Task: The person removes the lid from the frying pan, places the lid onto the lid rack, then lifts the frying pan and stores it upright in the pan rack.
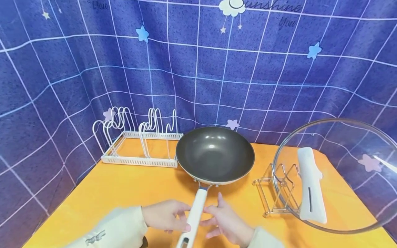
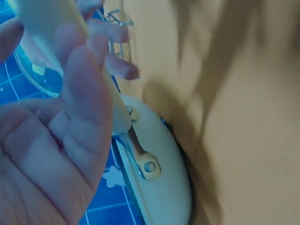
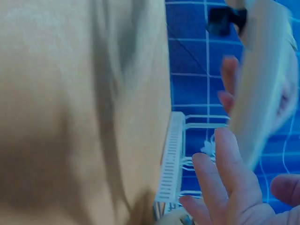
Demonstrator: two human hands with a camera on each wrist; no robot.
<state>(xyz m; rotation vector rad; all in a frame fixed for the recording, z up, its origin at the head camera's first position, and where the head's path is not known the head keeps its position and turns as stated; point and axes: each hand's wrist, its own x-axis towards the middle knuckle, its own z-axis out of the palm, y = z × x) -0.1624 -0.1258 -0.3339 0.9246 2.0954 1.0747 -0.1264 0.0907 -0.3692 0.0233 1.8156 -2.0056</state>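
Observation:
A dark-coated wok (image 1: 215,155) with a pale outer wall sits on the orange table, its white handle (image 1: 196,210) pointing toward me. My left hand (image 1: 167,215) holds the handle from the left, thumb across its top and fingers passing underneath. In the left wrist view that thumb (image 2: 86,108) lies along the handle, near the riveted bracket (image 2: 147,164) on the wok's wall. Just right of the handle, my right hand (image 1: 227,220) has its fingers spread and grips nothing. The right wrist view shows those fingertips (image 3: 225,140) close beside the handle.
Left of the wok stands a white wire rack (image 1: 139,161) with upright loops. On the right, a large glass lid (image 1: 347,229) with a white handle (image 1: 311,187) leans upright in a small metal stand (image 1: 279,189). A blue gridded curtain (image 1: 198,62) hangs behind the table.

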